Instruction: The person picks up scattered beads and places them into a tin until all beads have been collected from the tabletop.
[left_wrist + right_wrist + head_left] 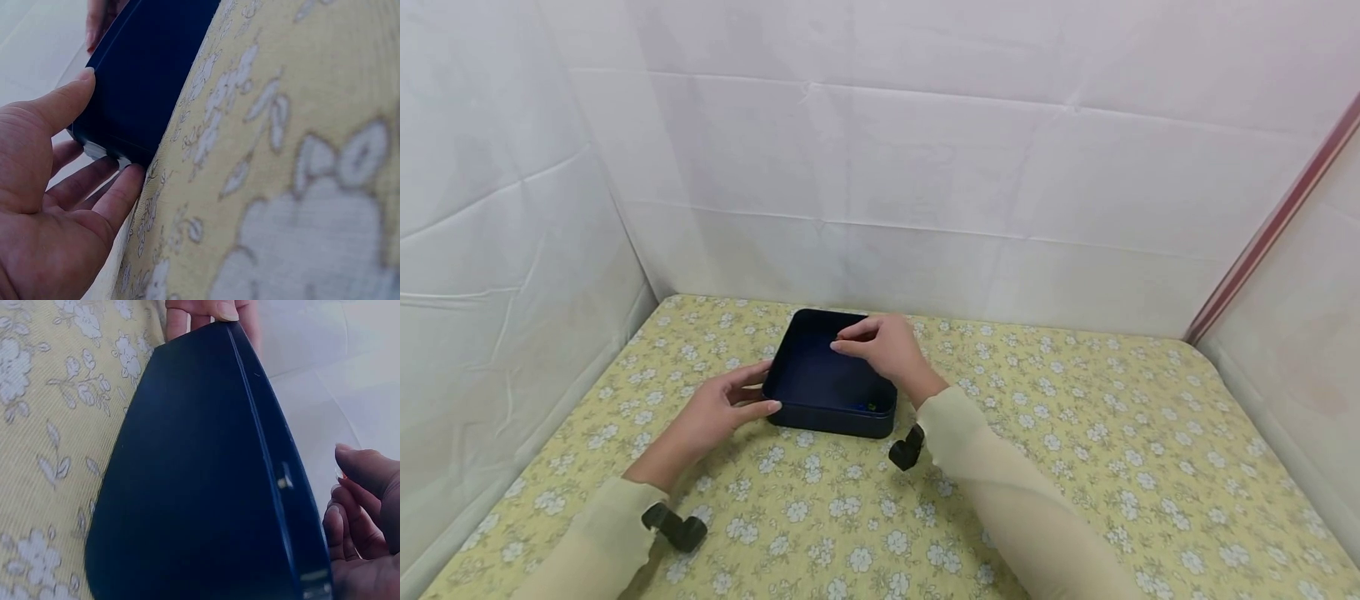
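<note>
A dark navy, lidless box [831, 373] sits on the table. My left hand [721, 410] grips its left side, thumb on the near corner. In the left wrist view, the fingers of the left hand [69, 181] touch a side wall with pale metallic bits low on it. Over the box's right part, my right hand [887, 346] holds thumb and forefinger together. In the right wrist view, a tiny red thing [342, 478] shows at its fingertips, mostly hidden and too small to identify. Small blue and yellow-green bits [871, 407] lie inside the near right corner.
A yellow floral cloth [1060, 433] covers the table around the box. White sheets [925, 158] hang behind and at both sides, with a dark red pole [1277, 217] at the right. Each wrist wears a black camera mount [673, 527].
</note>
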{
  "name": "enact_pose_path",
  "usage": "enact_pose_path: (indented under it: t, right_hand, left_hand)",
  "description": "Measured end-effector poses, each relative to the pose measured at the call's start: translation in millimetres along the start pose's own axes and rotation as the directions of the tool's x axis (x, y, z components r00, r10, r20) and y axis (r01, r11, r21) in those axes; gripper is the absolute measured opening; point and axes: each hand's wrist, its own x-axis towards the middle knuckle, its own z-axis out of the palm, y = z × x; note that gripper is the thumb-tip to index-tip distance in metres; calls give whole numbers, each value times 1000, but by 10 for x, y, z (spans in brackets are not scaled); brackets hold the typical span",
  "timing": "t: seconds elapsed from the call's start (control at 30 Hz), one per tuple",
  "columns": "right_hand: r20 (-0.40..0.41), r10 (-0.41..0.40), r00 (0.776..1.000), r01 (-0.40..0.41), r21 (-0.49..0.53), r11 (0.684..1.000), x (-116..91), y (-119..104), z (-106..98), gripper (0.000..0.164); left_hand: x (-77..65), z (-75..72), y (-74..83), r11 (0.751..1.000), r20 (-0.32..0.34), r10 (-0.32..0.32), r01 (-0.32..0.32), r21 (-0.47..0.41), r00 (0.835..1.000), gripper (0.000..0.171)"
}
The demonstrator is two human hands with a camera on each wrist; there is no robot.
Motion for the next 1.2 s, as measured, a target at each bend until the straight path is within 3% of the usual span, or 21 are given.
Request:
enact_pose_path:
  t: [0.53,1.2]
  right_hand:
    - [15,69,997,-69,-28,997,125,-35,188,20]
    - [-5,170,985,-169,-145,975,188,-14,305,12]
  left_hand:
    - [28,4,-29,1000,8,-14,14,0,1000,82]
    - [15,2,-14,1000,13,-14,14,10,1000,82]
